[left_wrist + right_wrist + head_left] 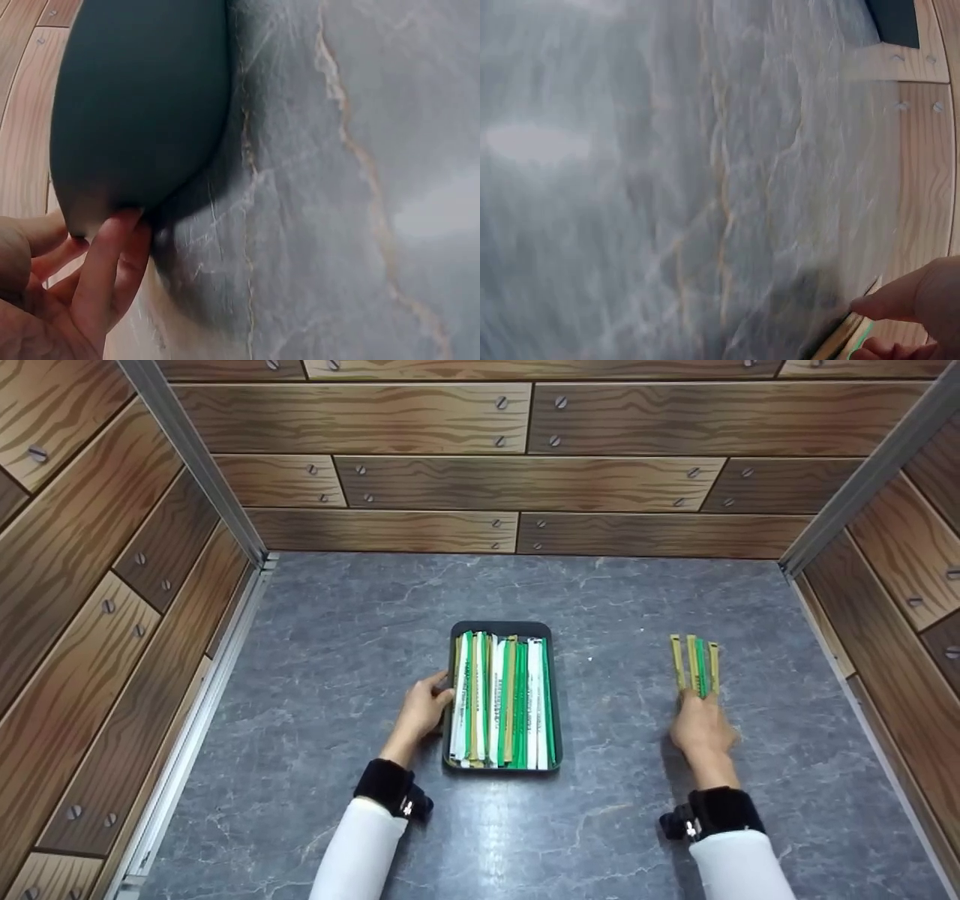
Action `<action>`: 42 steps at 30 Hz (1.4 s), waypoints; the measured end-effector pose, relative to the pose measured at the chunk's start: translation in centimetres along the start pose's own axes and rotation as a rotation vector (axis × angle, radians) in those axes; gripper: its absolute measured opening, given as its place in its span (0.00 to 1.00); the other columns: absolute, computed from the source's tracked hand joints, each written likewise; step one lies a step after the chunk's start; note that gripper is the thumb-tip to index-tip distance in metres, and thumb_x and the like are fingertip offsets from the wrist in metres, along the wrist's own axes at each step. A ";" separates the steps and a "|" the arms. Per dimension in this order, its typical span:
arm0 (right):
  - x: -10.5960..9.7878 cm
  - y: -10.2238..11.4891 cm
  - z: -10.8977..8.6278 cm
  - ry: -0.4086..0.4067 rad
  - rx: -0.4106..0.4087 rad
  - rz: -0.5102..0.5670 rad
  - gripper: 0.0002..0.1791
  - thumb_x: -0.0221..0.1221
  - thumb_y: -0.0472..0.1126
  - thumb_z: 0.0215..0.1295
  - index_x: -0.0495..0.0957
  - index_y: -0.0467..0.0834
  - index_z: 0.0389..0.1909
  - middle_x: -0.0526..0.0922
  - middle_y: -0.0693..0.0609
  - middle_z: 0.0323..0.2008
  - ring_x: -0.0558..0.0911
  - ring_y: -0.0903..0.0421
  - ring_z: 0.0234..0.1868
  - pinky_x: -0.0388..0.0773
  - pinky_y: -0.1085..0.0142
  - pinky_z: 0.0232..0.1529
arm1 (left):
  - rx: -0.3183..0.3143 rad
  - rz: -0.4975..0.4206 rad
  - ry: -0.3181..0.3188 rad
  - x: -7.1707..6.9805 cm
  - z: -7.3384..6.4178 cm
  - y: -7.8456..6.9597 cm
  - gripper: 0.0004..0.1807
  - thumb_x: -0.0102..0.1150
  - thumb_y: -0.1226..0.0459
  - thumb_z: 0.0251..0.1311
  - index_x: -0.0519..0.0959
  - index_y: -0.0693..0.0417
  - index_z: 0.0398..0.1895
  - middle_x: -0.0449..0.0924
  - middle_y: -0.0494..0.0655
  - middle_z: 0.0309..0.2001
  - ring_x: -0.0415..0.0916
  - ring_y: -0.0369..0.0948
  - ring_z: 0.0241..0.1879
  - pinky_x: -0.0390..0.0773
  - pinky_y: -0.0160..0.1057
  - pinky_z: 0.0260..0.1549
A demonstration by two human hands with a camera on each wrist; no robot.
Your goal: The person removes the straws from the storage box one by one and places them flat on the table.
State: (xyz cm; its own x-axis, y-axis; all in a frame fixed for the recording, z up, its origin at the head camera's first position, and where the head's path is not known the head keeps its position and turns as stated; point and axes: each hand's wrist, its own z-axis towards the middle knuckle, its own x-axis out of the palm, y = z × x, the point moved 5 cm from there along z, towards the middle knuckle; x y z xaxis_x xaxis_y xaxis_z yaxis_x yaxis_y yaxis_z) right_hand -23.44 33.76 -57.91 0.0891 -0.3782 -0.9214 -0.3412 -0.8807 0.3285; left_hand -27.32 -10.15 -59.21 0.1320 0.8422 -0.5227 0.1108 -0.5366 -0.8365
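Observation:
A dark rectangular tray (501, 627) holds a row of slim stick packets (499, 705) in white, green and gold. My left hand (424, 707) grips the tray's left side, the thumb toward the rim. From the left wrist, the tray's smooth outer wall (142, 90) fills the upper left, with fingers bent against its lower end. Well to the right of the tray, my right hand (703, 729) pinches several gold and green stick packets (691, 658) that fan out away from me. Their lower ends are hidden by the hand. The right wrist view shows the thumb pressed on a gold packet (840, 341).
Grey marbled tabletop (615, 802) lies under everything, with tiny white specks (589, 659) between tray and right hand. Wood-patterned walls (420, 480) enclose the back and both sides, with metal rails (199, 472) at the corners.

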 end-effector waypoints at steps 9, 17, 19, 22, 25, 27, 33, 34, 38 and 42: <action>0.9 6.5 -2.4 -0.088 -0.285 0.094 0.26 0.59 0.33 0.63 0.71 0.34 0.62 0.72 0.27 0.54 0.77 0.32 0.47 0.77 0.43 0.38 | 0.030 0.018 0.013 0.1 -2.5 -0.2 0.28 0.54 0.66 0.69 0.65 0.60 0.71 0.82 0.56 0.41 0.80 0.48 0.41 0.77 0.50 0.48; 3.1 13.2 -5.7 -0.067 -0.497 0.194 0.28 0.64 0.32 0.58 0.74 0.39 0.61 0.81 0.41 0.42 0.81 0.46 0.40 0.80 0.51 0.37 | 0.085 0.083 -0.009 0.9 -4.0 -0.2 0.29 0.53 0.70 0.68 0.63 0.62 0.72 0.81 0.59 0.46 0.78 0.53 0.48 0.71 0.55 0.56; 3.7 14.8 -6.4 -0.050 -0.543 0.204 0.27 0.64 0.32 0.58 0.74 0.39 0.61 0.81 0.43 0.42 0.81 0.48 0.39 0.81 0.54 0.36 | 0.095 0.075 -0.018 1.1 -3.8 -0.3 0.29 0.54 0.71 0.67 0.64 0.62 0.71 0.81 0.59 0.45 0.79 0.52 0.46 0.71 0.55 0.56; 4.6 17.0 -7.1 -0.020 -0.610 0.206 0.26 0.64 0.31 0.59 0.75 0.38 0.61 0.81 0.44 0.41 0.81 0.50 0.37 0.81 0.58 0.36 | 0.085 0.063 -0.034 1.4 -3.4 -0.3 0.29 0.55 0.71 0.67 0.65 0.61 0.71 0.82 0.59 0.45 0.79 0.52 0.45 0.73 0.55 0.54; 5.6 18.6 -7.2 0.015 -0.640 0.178 0.25 0.62 0.30 0.61 0.75 0.37 0.60 0.81 0.42 0.42 0.81 0.50 0.39 0.82 0.60 0.37 | 0.064 0.052 -0.048 1.6 -3.1 -0.4 0.29 0.56 0.71 0.66 0.66 0.59 0.71 0.80 0.62 0.50 0.78 0.54 0.48 0.72 0.56 0.55; 6.1 19.2 -7.1 0.027 -0.629 0.142 0.24 0.62 0.30 0.61 0.75 0.36 0.60 0.81 0.40 0.45 0.82 0.47 0.43 0.82 0.60 0.39 | 0.048 0.039 -0.050 1.8 -2.8 -0.4 0.29 0.56 0.70 0.66 0.66 0.57 0.71 0.78 0.62 0.55 0.78 0.55 0.50 0.71 0.56 0.56; 7.6 19.9 -6.1 0.038 -0.567 -0.014 0.20 0.59 0.30 0.64 0.76 0.32 0.58 0.79 0.36 0.46 0.82 0.43 0.41 0.82 0.58 0.33 | 0.039 0.029 -0.050 1.9 -2.5 -0.5 0.30 0.57 0.71 0.65 0.66 0.56 0.71 0.73 0.60 0.62 0.78 0.53 0.49 0.75 0.51 0.52; 7.8 20.0 -6.0 0.036 -0.573 -0.035 0.20 0.58 0.30 0.64 0.76 0.32 0.57 0.79 0.36 0.46 0.82 0.43 0.40 0.82 0.58 0.34 | 0.041 0.027 -0.052 1.9 -2.5 -0.4 0.30 0.57 0.71 0.65 0.67 0.57 0.71 0.75 0.61 0.60 0.78 0.52 0.48 0.76 0.51 0.51; 8.5 20.3 -5.7 0.024 -0.611 -0.083 0.17 0.58 0.30 0.64 0.77 0.30 0.54 0.79 0.37 0.44 0.82 0.44 0.38 0.82 0.58 0.34 | 0.043 -0.001 -0.053 1.8 -2.4 -0.4 0.30 0.57 0.72 0.65 0.66 0.58 0.71 0.80 0.61 0.49 0.79 0.49 0.41 0.79 0.47 0.44; 8.9 20.2 -5.4 0.038 -0.593 -0.082 0.19 0.61 0.32 0.64 0.76 0.31 0.56 0.79 0.35 0.45 0.82 0.43 0.37 0.82 0.57 0.33 | 0.048 -0.005 -0.054 1.8 -2.4 -0.5 0.30 0.57 0.72 0.64 0.67 0.58 0.70 0.82 0.60 0.45 0.80 0.47 0.40 0.79 0.45 0.42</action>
State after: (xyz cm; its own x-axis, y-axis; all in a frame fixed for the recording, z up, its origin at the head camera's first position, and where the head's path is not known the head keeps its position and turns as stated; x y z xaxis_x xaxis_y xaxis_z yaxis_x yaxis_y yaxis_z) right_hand -24.47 11.00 -58.37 0.1300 -0.3022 -0.9443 0.2477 -0.9123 0.3261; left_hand -24.74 -8.48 -59.34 0.0782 0.8471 -0.5256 0.0638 -0.5304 -0.8453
